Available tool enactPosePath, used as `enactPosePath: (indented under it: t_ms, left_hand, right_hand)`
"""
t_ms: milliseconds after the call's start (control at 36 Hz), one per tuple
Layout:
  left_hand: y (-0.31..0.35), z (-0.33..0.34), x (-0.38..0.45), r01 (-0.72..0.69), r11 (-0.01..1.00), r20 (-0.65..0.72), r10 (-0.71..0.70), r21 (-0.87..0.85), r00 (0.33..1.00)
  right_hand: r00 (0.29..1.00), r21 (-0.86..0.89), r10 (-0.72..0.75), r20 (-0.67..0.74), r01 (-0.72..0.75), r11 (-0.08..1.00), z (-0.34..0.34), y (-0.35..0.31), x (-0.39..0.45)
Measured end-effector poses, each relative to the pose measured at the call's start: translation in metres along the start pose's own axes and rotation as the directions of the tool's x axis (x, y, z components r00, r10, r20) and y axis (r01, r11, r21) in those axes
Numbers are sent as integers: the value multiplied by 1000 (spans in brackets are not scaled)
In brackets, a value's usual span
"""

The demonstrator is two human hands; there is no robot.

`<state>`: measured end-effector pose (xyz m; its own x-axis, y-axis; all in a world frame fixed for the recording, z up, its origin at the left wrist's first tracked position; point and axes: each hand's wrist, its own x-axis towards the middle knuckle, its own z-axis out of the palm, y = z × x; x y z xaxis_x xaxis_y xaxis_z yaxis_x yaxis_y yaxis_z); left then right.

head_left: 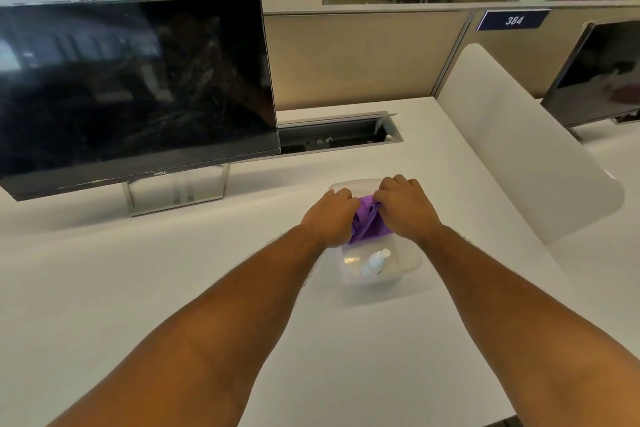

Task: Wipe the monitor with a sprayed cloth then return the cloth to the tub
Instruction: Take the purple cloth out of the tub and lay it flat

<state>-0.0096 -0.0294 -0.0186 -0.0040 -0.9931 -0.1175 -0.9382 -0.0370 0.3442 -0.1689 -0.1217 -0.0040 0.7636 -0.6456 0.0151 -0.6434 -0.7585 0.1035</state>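
A black monitor (135, 87) with a dark, smeared screen stands on its silver stand at the left of the white desk. A clear plastic tub (410, 269) sits on the desk right of centre. Over its far half, a bunched purple cloth (369, 224) is gripped from both sides: my left hand (329, 217) holds its left part, my right hand (405, 206) its right part. A small white spray bottle (375, 262) lies inside the tub, near its front.
An open cable tray (339, 133) is cut into the desk behind the tub. A frosted divider (519, 142) rises at the right, with a second monitor (599, 76) beyond it. A beige partition (356, 55) runs along the back.
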Motion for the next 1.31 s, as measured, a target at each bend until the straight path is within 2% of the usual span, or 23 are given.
enactPosePath:
  t_ms: [111, 222, 361, 444, 639, 806, 1000, 1139, 1306]
  left_hand:
    - [-3, 2, -1, 46, 986, -34, -52, -160, 998]
    - [-3, 1, -4, 91, 935, -92, -130, -344, 987]
    - [0, -11, -11, 108, 931, -176, -179, -348, 968]
    - [-4, -20, -17, 128, 921, -283, -242, -368, 928]
    - [-40, -52, -45, 80, 784, -419, -412, -616, 809]
    - [-68, -76, -83, 37, 673, -485, -569, -739, 663]
    - [-93, -69, -128, 50, 610, -468, -656, -791, 592]
    - [-106, -42, -166, 119, 593, -427, -692, -797, 582]
    - [-119, 0, -202, 270, 558, -291, -717, -785, 634]
  right_hand:
    - [992, 201, 104, -75, -87, 976, -20, 0, 12]
    - [966, 409, 214, -149, -137, 902, -44, -4, 21]
    - [932, 572, 304, -197, -142, 807, -70, -16, 28]
    - [900, 644, 343, -269, -97, 758, -84, -24, 32]
    - [830, 797, 454, -324, -19, 603, -107, -47, 45]
    - [810, 867, 520, -270, -31, 498, -107, -83, 51]
    - [859, 848, 469, -204, -84, 523, -77, -141, 41]
    - [890, 819, 446, -96, -185, 544, -40, -172, 27]
    - [909, 790, 406, 94, -316, 525, 1, -195, 4]
